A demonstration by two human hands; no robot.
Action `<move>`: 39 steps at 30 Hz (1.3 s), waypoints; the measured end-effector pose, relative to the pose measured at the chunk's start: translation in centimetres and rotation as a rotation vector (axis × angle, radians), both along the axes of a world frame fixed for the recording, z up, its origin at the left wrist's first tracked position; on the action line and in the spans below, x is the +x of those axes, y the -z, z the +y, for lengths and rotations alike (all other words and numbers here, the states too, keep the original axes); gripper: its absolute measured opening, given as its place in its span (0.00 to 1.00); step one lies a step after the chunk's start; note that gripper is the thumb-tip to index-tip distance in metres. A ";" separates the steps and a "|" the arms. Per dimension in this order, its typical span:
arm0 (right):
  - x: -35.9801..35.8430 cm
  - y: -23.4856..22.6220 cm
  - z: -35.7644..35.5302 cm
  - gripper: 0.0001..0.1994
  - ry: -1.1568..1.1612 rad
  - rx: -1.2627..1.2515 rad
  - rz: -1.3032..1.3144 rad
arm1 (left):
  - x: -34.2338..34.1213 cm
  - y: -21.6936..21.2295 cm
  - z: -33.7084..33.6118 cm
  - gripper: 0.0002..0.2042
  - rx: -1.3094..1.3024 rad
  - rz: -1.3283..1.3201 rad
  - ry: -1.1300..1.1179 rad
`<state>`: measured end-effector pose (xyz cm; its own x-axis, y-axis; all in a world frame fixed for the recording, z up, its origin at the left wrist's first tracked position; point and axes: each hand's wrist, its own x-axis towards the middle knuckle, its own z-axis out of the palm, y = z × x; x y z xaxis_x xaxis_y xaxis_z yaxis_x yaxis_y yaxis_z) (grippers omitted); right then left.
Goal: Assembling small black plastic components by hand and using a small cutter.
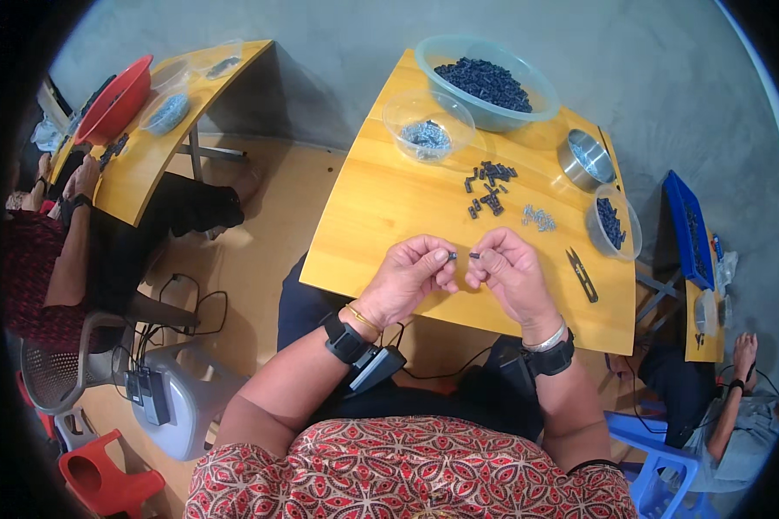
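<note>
Over the near edge of the yellow table [363, 233], both my hands pinch small dark pieces, held a short gap apart. Between thumb and forefinger of my left hand [411, 272] is a small dark piece [452, 256], mostly covered by the fingertips. My right hand [515, 272] grips another short dark piece [474, 255], its end pointing left. Beyond them lies a loose pile of small black plastic parts [491, 186]. Beside that pile is a scatter of small silvery metal parts [538, 217]. A pair of black thread snips [582, 275] rests to the right of my right hand.
At the back stands a large pale-green basin [541, 97] of black parts, with a clear bowl [395, 111] of metal parts before it. A steel bowl [571, 164] and a clear tub [634, 229] line the right side. Co-workers sit at tables left and right; cables [446, 375] hang below.
</note>
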<state>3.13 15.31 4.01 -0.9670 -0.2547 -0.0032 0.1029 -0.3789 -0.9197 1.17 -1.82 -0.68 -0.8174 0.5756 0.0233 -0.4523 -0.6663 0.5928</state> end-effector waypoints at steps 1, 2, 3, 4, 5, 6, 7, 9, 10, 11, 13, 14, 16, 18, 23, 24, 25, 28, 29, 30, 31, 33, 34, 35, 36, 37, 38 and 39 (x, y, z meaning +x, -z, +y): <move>0.1 0.0 -0.1 0.03 0.000 0.000 -0.001 | 0.0 0.0 0.0 0.06 -0.009 0.017 -0.010; 0.1 0.1 -0.2 0.03 0.009 0.031 0.016 | 0.0 0.0 0.0 0.06 -0.011 0.015 -0.010; 0.2 0.2 -0.3 0.03 0.018 0.063 0.033 | 0.0 0.0 -0.1 0.06 -0.019 0.016 -0.016; 0.2 0.3 -0.4 0.03 0.018 0.062 0.031 | 0.0 0.0 -0.1 0.06 -0.026 0.017 -0.022; 0.2 0.3 -0.5 0.03 0.027 0.074 0.039 | 0.0 -0.1 -0.1 0.06 -0.025 0.016 -0.023; 0.1 0.4 -0.5 0.03 0.035 0.085 0.047 | 0.0 -0.1 0.0 0.06 -0.017 0.011 -0.027; 0.0 0.5 -0.5 0.03 0.034 0.086 0.046 | 0.0 -0.2 0.0 0.06 -0.008 0.006 -0.032; 0.0 0.8 -0.7 0.02 0.034 0.108 0.064 | 0.1 -0.1 -0.1 0.06 -0.030 -0.002 -0.039; -0.1 0.9 -0.7 0.02 0.031 0.107 0.061 | 0.1 -0.1 -0.1 0.06 -0.051 -0.006 -0.042; -0.2 0.8 -0.7 0.02 0.034 0.130 0.069 | 0.1 -0.1 -0.1 0.06 -0.051 -0.009 -0.044; -0.3 0.9 -0.7 0.02 0.036 0.153 0.075 | 0.1 -0.2 -0.1 0.06 -0.062 0.023 -0.047; -0.3 1.0 -0.7 0.02 0.028 0.152 0.075 | 0.1 -0.3 -0.1 0.06 -0.061 0.022 -0.047; -0.4 1.0 -0.6 0.02 0.019 0.152 0.073 | 0.2 -0.5 -0.1 0.07 -0.093 0.028 -0.050; -0.4 1.2 -0.6 0.02 0.031 0.175 0.067 | 0.2 -0.5 -0.1 0.07 -0.087 0.028 -0.049; -0.5 1.5 -0.6 0.02 0.035 0.213 0.090 | 0.1 -0.4 0.0 0.07 -0.076 0.020 -0.048; -0.5 1.6 -0.6 0.02 0.035 0.241 0.114 | 0.1 -0.4 -0.1 0.07 -0.071 0.019 -0.051; -0.5 1.5 -0.5 0.02 0.034 0.241 0.113 | 0.1 -0.3 -0.1 0.06 -0.067 0.019 -0.054; -0.3 1.0 -0.3 0.03 0.048 0.370 0.213 | 0.1 -0.3 -0.2 0.06 -0.095 0.008 -0.038; -0.2 0.9 -0.3 0.03 0.060 0.503 0.340 | 0.1 -0.3 -0.3 0.06 -0.095 0.004 -0.040; -0.2 0.7 -0.3 0.03 0.072 0.636 0.468 | 0.1 -0.4 -0.4 0.05 -0.092 -0.016 -0.017; -0.1 0.4 -0.4 0.03 0.068 0.637 0.465 | 0.0 -0.4 -0.5 0.05 -0.089 -0.036 0.006; 0.0 -0.6 -0.7 0.04 0.052 0.826 0.701 | -0.2 -0.4 -0.6 0.05 -0.086 -0.037 0.029; 0.0 -0.7 -0.7 0.04 0.048 0.828 0.698 | -0.3 -0.5 -0.7 0.05 -0.085 -0.034 0.055; 0.1 -0.8 -0.7 0.04 0.033 0.859 0.762 | -0.3 -0.5 -0.8 0.05 -0.084 -0.037 0.052; 0.2 -0.9 -0.6 0.05 0.017 0.890 0.827 | -0.4 -0.6 -0.9 0.05 -0.111 -0.032 0.091; 0.1 -1.1 -0.6 0.05 0.014 0.889 0.825 | -0.5 -0.6 -0.9 0.06 -0.138 -0.026 0.129; 0.1 -1.4 -0.7 0.05 -0.027 0.941 0.940 | -0.6 -0.6 -0.9 0.06 -0.137 -0.028 0.129; 0.0 -1.5 -0.7 0.06 -0.068 0.990 1.055 | -0.7 -0.5 -1.0 0.06 -0.182 -0.010 0.151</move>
<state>3.15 14.64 5.55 -0.6163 -0.6155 0.4913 -0.7842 0.4231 -0.4538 0.48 -2.78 -0.14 -0.7216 0.6851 -0.1000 -0.5453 -0.4734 0.6918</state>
